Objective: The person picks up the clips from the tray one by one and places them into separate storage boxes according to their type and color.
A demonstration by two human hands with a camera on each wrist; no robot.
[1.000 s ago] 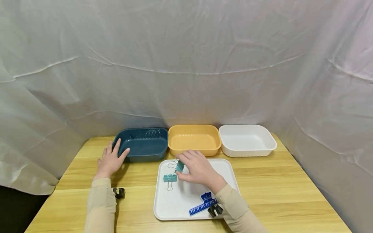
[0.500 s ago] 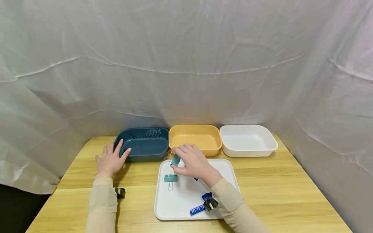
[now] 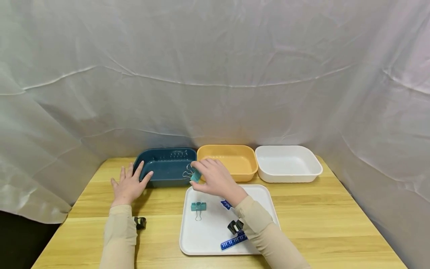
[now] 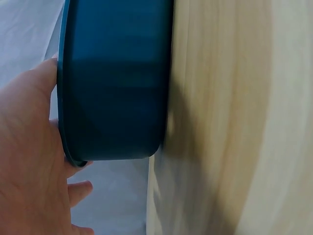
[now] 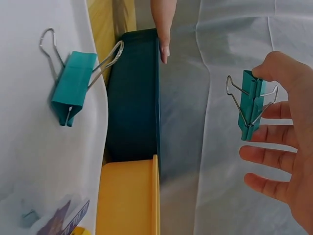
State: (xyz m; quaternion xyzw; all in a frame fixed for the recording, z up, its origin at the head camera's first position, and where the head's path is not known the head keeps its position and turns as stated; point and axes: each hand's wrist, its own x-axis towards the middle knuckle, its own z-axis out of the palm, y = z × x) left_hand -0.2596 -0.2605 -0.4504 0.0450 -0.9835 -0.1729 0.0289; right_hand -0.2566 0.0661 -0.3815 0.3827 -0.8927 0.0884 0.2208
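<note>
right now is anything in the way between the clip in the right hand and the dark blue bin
Nothing visible: the right hand pinches the teal clip near the right end of the dark blue bin, whose top is uncovered. The left hand touches the bin's left end, away from the clip.

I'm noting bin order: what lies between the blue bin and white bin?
The head view shows the yellow bin between the blue bin and white bin.
</note>
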